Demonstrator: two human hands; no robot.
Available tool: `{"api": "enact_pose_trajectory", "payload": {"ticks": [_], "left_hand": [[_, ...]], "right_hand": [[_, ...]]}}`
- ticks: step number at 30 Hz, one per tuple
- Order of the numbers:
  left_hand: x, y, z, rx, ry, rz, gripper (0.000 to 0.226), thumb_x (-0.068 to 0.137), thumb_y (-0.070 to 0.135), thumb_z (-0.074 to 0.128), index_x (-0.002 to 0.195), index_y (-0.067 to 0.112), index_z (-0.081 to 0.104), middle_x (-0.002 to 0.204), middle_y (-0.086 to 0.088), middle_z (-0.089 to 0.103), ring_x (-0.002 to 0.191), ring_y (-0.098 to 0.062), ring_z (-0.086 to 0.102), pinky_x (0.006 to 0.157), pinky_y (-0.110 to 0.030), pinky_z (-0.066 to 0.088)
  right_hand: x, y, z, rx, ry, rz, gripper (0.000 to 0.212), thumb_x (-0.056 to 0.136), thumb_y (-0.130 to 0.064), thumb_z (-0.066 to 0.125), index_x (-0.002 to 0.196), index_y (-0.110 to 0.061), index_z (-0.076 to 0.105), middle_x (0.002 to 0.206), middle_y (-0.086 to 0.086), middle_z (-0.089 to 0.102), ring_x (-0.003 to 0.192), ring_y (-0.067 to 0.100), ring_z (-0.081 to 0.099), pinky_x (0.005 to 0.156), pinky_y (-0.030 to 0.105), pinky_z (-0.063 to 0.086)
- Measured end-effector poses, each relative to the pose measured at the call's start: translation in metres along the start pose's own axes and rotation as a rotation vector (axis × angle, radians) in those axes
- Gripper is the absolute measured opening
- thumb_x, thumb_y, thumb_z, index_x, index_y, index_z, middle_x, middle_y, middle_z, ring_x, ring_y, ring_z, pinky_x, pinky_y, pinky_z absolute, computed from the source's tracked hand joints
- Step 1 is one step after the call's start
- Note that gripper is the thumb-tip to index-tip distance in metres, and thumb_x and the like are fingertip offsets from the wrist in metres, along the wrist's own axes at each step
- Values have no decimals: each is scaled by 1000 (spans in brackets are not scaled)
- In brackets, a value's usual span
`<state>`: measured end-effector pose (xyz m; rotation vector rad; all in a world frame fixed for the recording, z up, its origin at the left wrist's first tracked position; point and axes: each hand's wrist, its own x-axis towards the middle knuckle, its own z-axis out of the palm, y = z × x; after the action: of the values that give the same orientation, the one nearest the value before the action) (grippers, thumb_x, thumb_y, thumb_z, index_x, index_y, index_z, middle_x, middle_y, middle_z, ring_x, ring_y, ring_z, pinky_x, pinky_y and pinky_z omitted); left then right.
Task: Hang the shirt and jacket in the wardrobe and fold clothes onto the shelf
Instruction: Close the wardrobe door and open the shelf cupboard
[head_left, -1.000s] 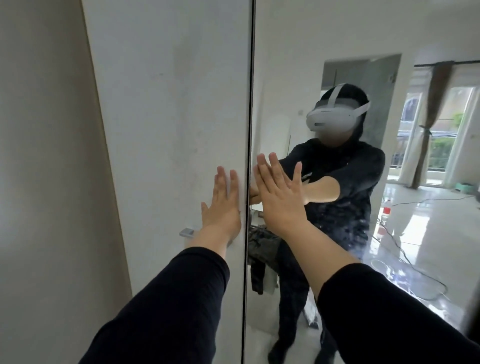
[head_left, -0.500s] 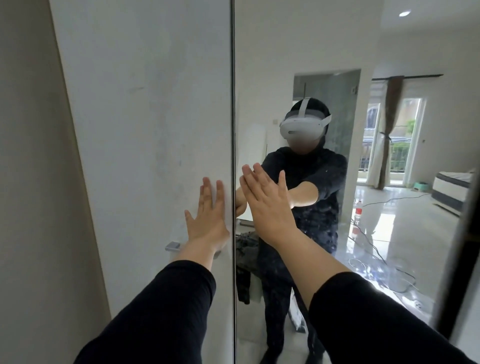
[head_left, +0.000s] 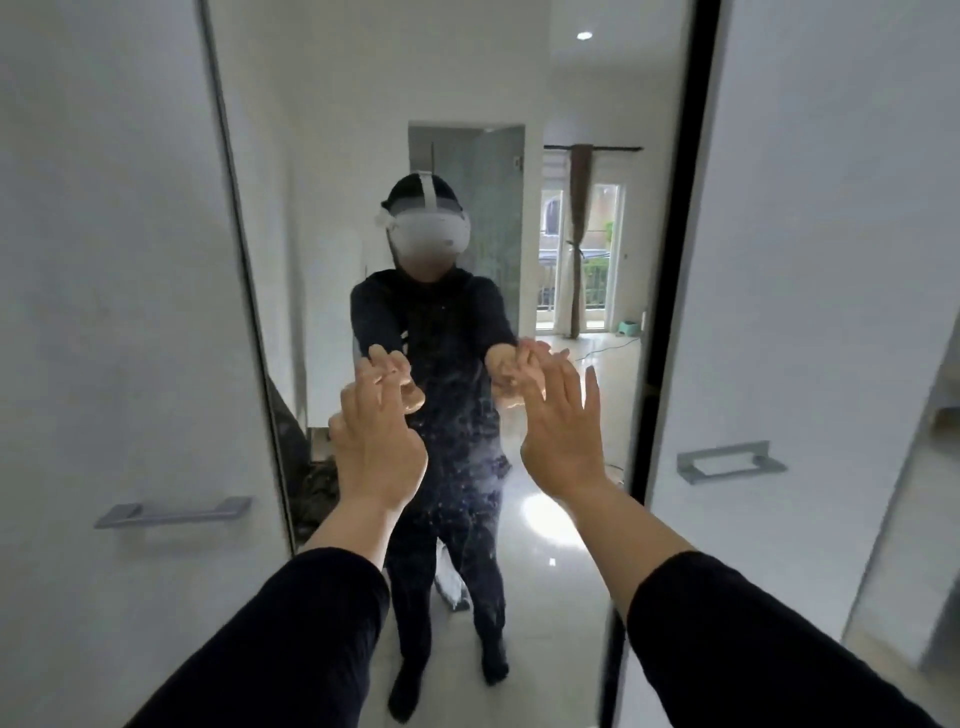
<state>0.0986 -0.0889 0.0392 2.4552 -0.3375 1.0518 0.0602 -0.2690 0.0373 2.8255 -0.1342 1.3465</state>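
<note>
The wardrobe's mirrored door fills the middle of the head view. My left hand lies flat against the glass with its fingers straight. My right hand presses the same glass further right, fingers spread. Neither hand holds anything. The mirror reflects the person in dark clothes with both arms stretched out. No shirt or jacket shows in front of the wardrobe. A dark heap of cloth appears only as a reflection at the mirror's lower left.
A white wardrobe door with a grey bar handle stands to the left. Another white door with a grey handle stands to the right, past a black frame edge.
My left hand has left the white panel and now rests on the mirror beside my right hand. The view has swung to face the mirror, bringing the right white door into sight.
</note>
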Motion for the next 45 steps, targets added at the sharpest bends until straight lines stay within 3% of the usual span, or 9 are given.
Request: {"api": "enact_pose_trajectory", "payload": {"ticks": [7, 13, 16, 19, 27, 33, 38, 41, 45], "left_hand": [[-12, 121, 50, -399, -150, 165, 48, 81, 3, 50, 129, 14, 49, 131, -5, 47, 119, -24, 47, 95, -40, 46], [-31, 223, 89, -856, -528, -35, 71, 86, -1, 48, 149, 24, 25, 154, 7, 31, 141, -14, 30, 105, -25, 28], [-49, 253, 97, -883, -545, -76, 87, 85, 1, 50, 153, 27, 3, 160, 11, 10, 145, -11, 18, 105, -19, 24], [-56, 266, 103, -884, -497, -161, 92, 80, 11, 52, 152, 35, -1, 160, 14, 7, 146, -17, 18, 114, -39, 31], [-81, 286, 88, -783, -411, -272, 85, 76, 16, 47, 151, 33, 10, 157, 9, 23, 138, -19, 35, 104, -44, 43], [-101, 288, 67, -809, -406, -292, 69, 78, 9, 44, 143, 31, 35, 139, 10, 49, 126, -12, 47, 98, -28, 40], [-108, 295, 43, -745, -404, -282, 48, 82, 11, 50, 129, 22, 48, 119, 8, 58, 108, -12, 54, 86, -26, 41], [-116, 296, 29, -766, -408, -240, 43, 84, 8, 50, 125, 20, 50, 106, 15, 52, 98, -4, 48, 82, -22, 36], [-134, 299, 15, -831, -393, -207, 43, 88, 11, 49, 129, 20, 51, 122, 12, 58, 112, -4, 53, 90, -20, 41]], "right_hand": [[-23, 107, -43, -173, -134, 146, 79, 68, 1, 65, 141, -14, 42, 152, 9, 33, 144, 30, 24, 117, 53, 10], [15, 171, -73, -501, 19, -323, 64, 75, -5, 42, 138, -10, 49, 151, 10, 39, 143, 30, 31, 115, 59, 15], [42, 181, -87, -663, -57, -519, 60, 89, -14, 23, 147, -13, 35, 158, 4, 24, 149, 25, 10, 116, 58, 1], [43, 188, -86, -717, -146, -559, 55, 96, -23, 26, 149, -14, 29, 159, 3, 22, 149, 25, -4, 116, 59, -4], [24, 191, -98, -609, -147, -585, 45, 98, -30, 35, 141, -17, 44, 150, 2, 34, 149, 24, 3, 114, 60, -6], [2, 211, -107, -458, 87, -647, 36, 85, -15, 46, 114, -16, 67, 130, 1, 58, 143, 23, 30, 115, 58, 20], [-1, 202, -128, -319, 178, -510, 52, 84, -17, 47, 136, -17, 53, 152, 11, 38, 145, 28, 26, 115, 57, 19], [1, 189, -143, -83, 122, -189, 70, 93, -32, 52, 153, -25, 17, 162, 11, 3, 149, 30, 2, 114, 61, 10], [-2, 168, -161, 338, 78, 232, 90, 94, -35, 54, 152, -25, -15, 160, 4, -20, 148, 24, -15, 114, 60, 8]]}}
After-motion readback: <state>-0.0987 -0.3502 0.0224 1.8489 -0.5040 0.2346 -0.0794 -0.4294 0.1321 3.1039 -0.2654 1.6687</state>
